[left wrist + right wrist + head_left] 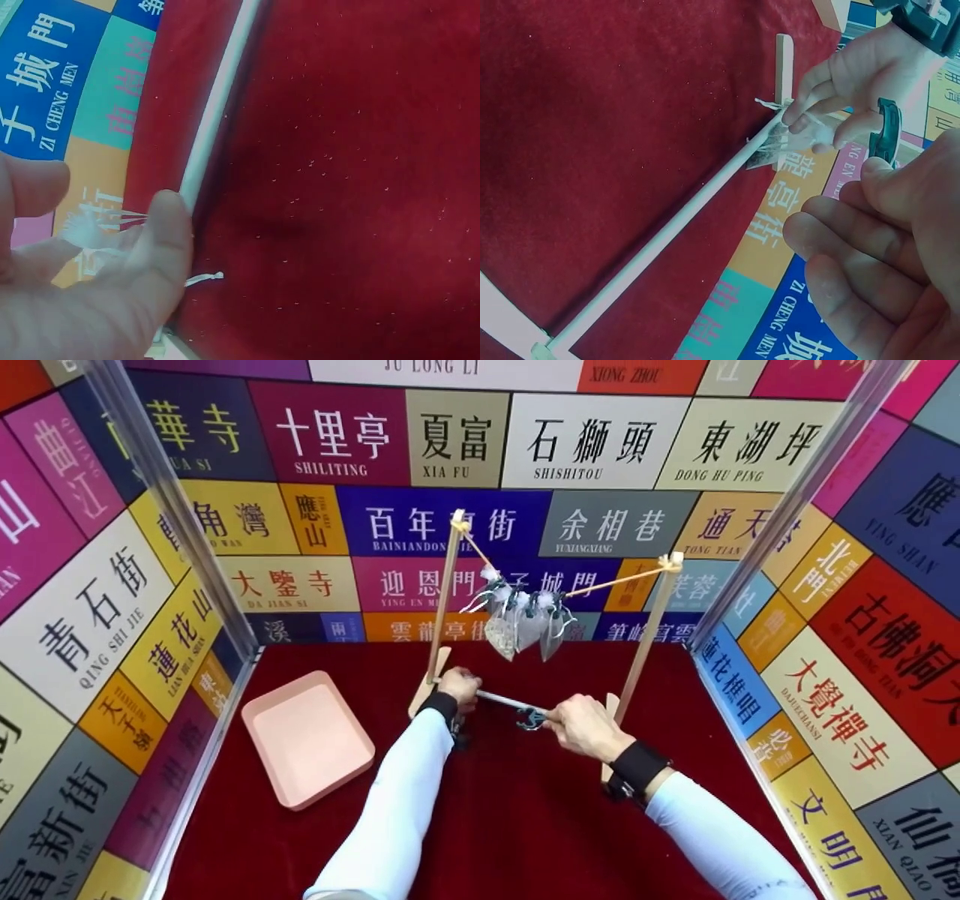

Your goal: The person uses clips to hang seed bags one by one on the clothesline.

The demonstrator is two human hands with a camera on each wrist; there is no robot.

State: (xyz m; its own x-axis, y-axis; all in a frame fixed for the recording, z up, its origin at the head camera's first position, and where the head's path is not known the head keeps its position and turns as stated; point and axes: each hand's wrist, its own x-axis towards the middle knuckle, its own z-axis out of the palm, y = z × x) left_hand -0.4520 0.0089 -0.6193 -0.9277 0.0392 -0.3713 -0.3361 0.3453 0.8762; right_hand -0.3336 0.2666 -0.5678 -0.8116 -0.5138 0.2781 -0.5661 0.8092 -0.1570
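Note:
My left hand (457, 686) is by the foot of the left wooden post (446, 600). In the right wrist view it pinches the top of a small sheer sachet (769, 155) with white drawstrings, close to a pale rod (667, 225) running low between the posts. A white fluffy tuft (81, 227) shows between its fingers. My right hand (589, 727), near the right post (646, 637), pinches a dark green clip (887, 131) between thumb and forefinger, its other fingers loosely curled. Above, several similar sachets (525, 626) hang from a string (622, 583) with green clips at their tops.
A shallow pink tray (307, 742) lies left of my left forearm on the dark red cloth (510, 825). Colourful panels with lettering (442, 525) wall in the back and both sides. Clear corner posts (187, 525) stand where the panels meet.

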